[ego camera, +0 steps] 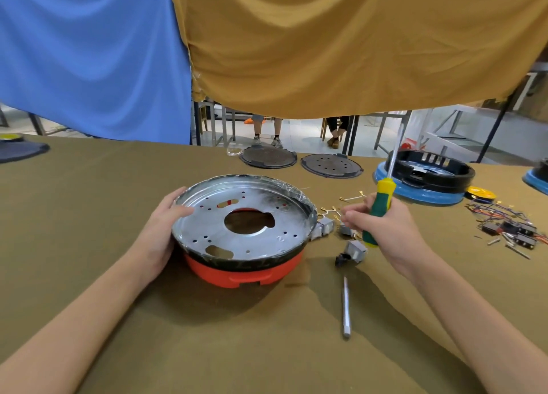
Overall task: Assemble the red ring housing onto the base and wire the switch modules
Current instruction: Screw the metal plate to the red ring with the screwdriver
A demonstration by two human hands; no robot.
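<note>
The red ring housing sits on the olive-brown cloth-covered surface, near the middle of the view, with a silver perforated metal plate seated on top of it; a dark band runs round the plate's lower edge where it meets the red part. The plate has a large central opening and several small holes and slots.

The left hand lies against the left side of this assembly, fingers straight and spread, fingertips resting over the plate's rim, palm against the side wall. It curls round nothing.

The right hand is to the right of the assembly, apart from it, and grips a screwdriver with a green and yellow handle. The fingers are curled round the handle, and the metal shaft points up and away from the person.

Between the assembly and the right hand lie small grey switch modules, one just beside the plate's right edge, another nearer the person below the right hand. Short wires with gold terminals lie scattered behind them. A loose silver screwdriver bit lies on the surface, nearer the person.

Further right, well apart from both hands, is a heap of coloured wires and black switches. At the far edge lie two dark round plates and a black ring housing on a blue base. Blue and mustard cloths hang behind.
</note>
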